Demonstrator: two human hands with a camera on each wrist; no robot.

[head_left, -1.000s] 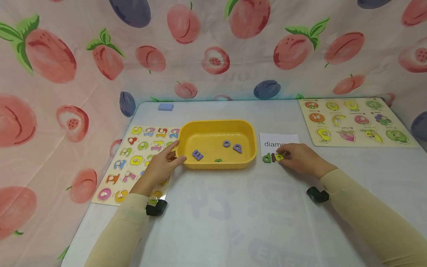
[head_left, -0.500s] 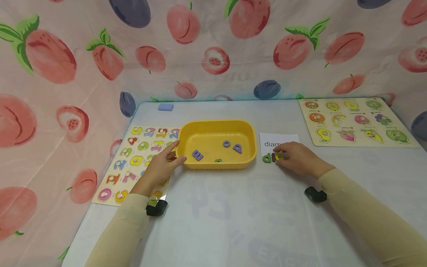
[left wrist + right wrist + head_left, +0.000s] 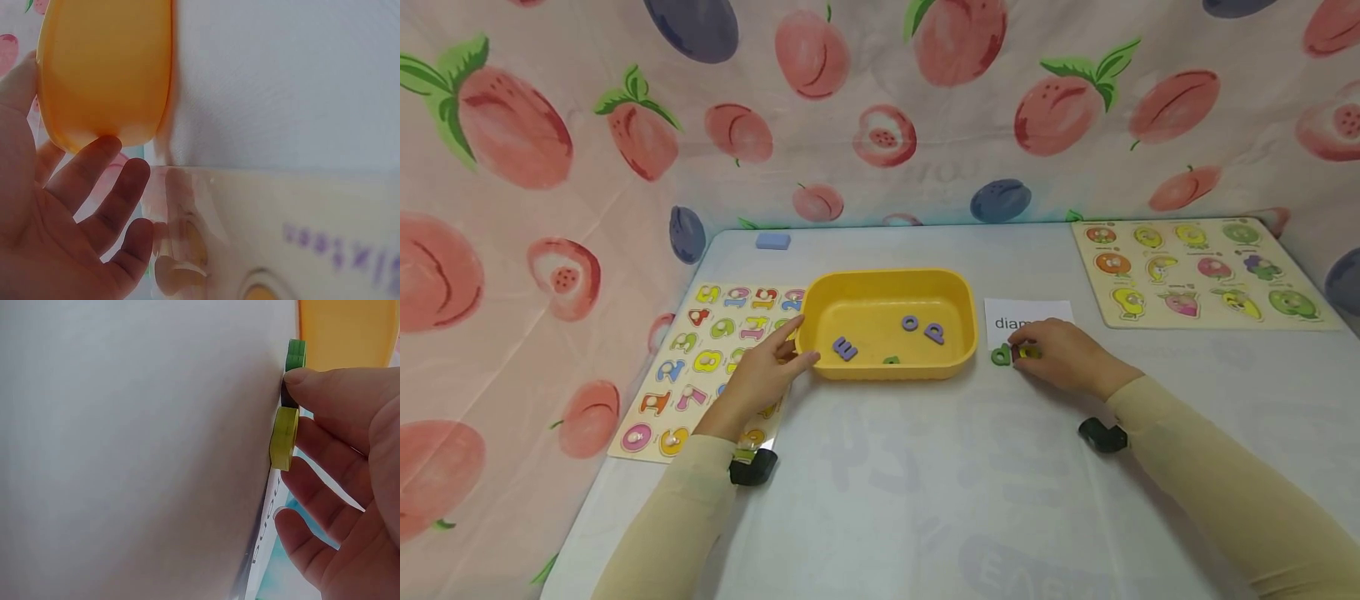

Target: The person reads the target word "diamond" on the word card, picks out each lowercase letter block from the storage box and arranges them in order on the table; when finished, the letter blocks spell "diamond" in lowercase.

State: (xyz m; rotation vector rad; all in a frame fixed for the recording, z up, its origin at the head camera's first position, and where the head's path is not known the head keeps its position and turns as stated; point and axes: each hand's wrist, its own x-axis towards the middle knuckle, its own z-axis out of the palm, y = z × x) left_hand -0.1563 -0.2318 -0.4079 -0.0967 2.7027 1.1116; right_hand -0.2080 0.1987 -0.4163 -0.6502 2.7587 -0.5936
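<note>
My left hand [image 3: 762, 379] loosely holds the left end of a yellow plastic tray [image 3: 891, 372], thumb at its near corner and index finger at its end wall. In the left wrist view the ring and little fingers [image 3: 134, 240] stand free of the tray [image 3: 106, 75]. My right hand [image 3: 1071, 354] pinches a small dark letter i [image 3: 288, 397] between thumb and index finger. The i stands between a green letter d [image 3: 1000, 356] and a yellow letter [image 3: 284, 439], partly hidden by the fingers. Behind them lies a white card [image 3: 1026, 308] printed "diam…", its end covered by my hand.
Inside the tray lie a purple m-like letter [image 3: 844, 348], a purple o [image 3: 910, 323], another purple letter [image 3: 934, 333] and a green piece [image 3: 891, 361]. A number puzzle board [image 3: 651, 379] lies left, a fruit puzzle board [image 3: 1206, 287] back right, a blue block [image 3: 772, 241] back left.
My right hand has shifted slightly left, from the yellow letter to the dark i, covering more of the card and the i. The left hand and tray stay put.
</note>
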